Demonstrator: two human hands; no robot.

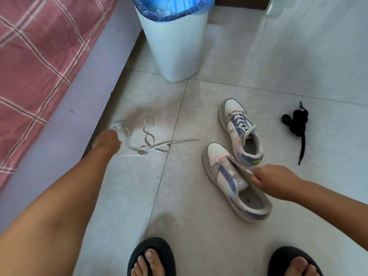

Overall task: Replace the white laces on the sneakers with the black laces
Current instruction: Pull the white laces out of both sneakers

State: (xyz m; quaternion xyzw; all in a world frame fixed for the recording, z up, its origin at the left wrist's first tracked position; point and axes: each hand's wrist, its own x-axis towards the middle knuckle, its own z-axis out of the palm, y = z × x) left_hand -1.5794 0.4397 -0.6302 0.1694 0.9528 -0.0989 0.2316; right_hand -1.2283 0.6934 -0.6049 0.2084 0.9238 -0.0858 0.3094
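Two pastel sneakers stand on the tile floor. The far sneaker carries a white lace. The near sneaker has none, and my right hand pinches the edge of its tongue. A loose white lace lies in loops on the floor to the left. My left hand is stretched out at the lace's left end, blurred, so its fingers cannot be made out. A bundle of black laces lies on the floor right of the sneakers.
A white bin with a blue liner stands behind the sneakers. A bed with a pink checked cover runs along the left. My feet in dark slippers are at the bottom edge.
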